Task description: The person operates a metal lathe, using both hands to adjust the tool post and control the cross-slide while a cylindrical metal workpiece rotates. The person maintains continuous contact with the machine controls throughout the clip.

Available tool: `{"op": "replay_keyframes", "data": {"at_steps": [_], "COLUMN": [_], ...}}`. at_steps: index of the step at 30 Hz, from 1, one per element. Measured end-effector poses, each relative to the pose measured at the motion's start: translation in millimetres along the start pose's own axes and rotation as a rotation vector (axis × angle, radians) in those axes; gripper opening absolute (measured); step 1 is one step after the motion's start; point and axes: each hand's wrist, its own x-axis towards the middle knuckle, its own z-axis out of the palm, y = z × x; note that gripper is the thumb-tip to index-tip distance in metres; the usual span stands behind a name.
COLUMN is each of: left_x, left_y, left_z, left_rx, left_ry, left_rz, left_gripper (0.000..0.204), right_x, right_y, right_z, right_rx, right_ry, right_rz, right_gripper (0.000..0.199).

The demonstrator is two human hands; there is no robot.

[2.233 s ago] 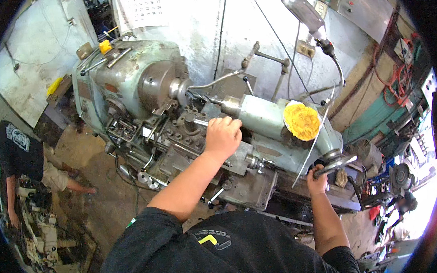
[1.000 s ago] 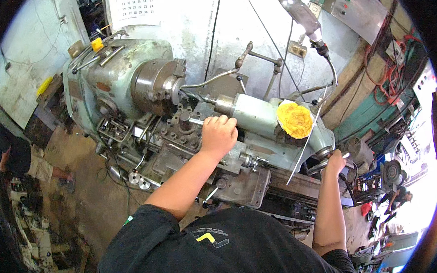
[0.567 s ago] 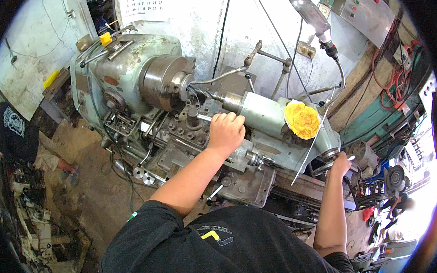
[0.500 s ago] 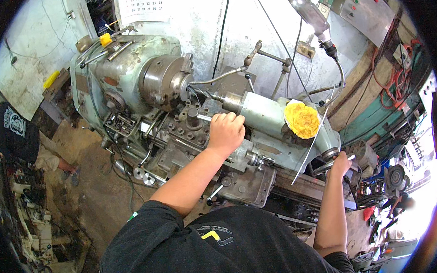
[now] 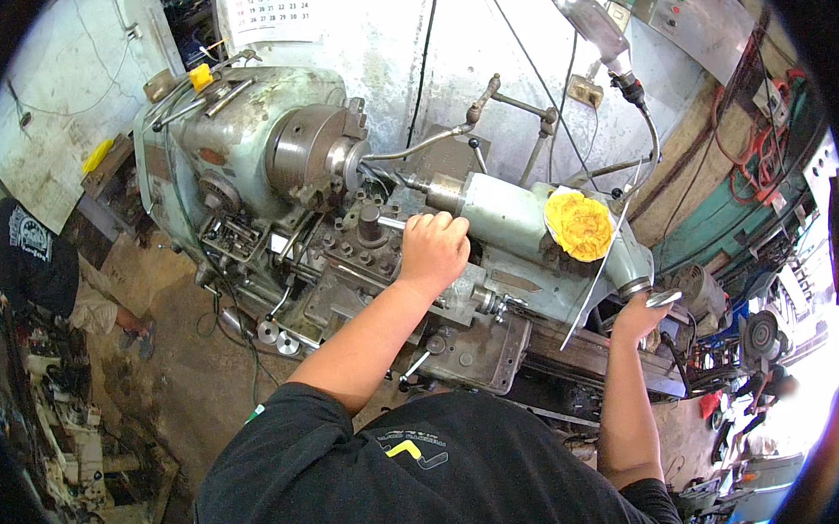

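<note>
My left hand (image 5: 435, 250) is closed around the metal lever (image 5: 392, 223) of the lathe's tool post (image 5: 367, 250). At the far right end of the tailstock (image 5: 504, 210), my right hand (image 5: 639, 315) grips the tailstock handwheel (image 5: 663, 299), whose rim shows just past the fingers. A large twist drill bit (image 5: 391, 177) sticks out of the tailstock toward a round metal workpiece (image 5: 346, 161) held in the chuck (image 5: 302, 159). The drill's tip is at the workpiece face; how deep it sits cannot be told. A bent coolant pipe (image 5: 414, 152) points at that spot.
A crumpled yellow cloth (image 5: 579, 227) rests on the tailstock, beside a thin pale rod (image 5: 596, 276). A work lamp (image 5: 592, 25) hangs over the back right. To the far left, a person in a black shirt (image 5: 30, 259) stands bent; another person (image 5: 768, 388) is at far right.
My right hand has turned over with the handwheel and shifted slightly left and down. My left hand stays on the lever. The view has moved a little.
</note>
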Motion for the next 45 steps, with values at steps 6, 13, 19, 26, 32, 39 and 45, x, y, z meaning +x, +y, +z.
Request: {"op": "replay_keyframes", "data": {"at_steps": [6, 13, 19, 26, 32, 39, 45], "left_x": [0.1, -1.2, -1.3, 0.4, -0.3, 0.4, -0.3], "left_y": [-1.5, -1.8, -2.9, -1.3, -0.7, -0.7, -0.5], "left_z": [3.1, 4.5, 4.6, 2.7, 1.8, 1.8, 1.5], "left_rx": [0.004, 0.014, -0.002, 0.008, 0.015, -0.001, 0.005], "left_ry": [0.051, 0.04, 0.029, 0.035, 0.024, 0.028, 0.037], "left_rz": [0.023, 0.014, 0.011, 0.009, 0.002, -0.002, 0.002], "left_gripper": [0.011, 0.01, 0.01, 0.009, 0.009, 0.01, 0.009], "right_x": [-32.5, -30.2, -19.7, 47.8, 43.0, 41.2, 10.8], "right_y": [-24.5, -20.1, -17.3, -45.6, -33.6, -14.4, -15.6], "right_z": [-6.2, -6.9, -16.1, -27.0, -19.8, -13.3, -12.0], "right_rx": [0.088, 0.047, 0.284, 0.732, 0.711, 0.769, 0.641], "right_ry": [0.012, -0.046, -0.169, -0.303, -0.323, -0.264, -0.212], "right_rz": [-0.143, -0.076, 0.115, 0.961, 0.872, 0.777, 0.479], "right_gripper": [0.071, 0.073, 0.073, 0.041, 0.017, 0.014, 0.031]}}
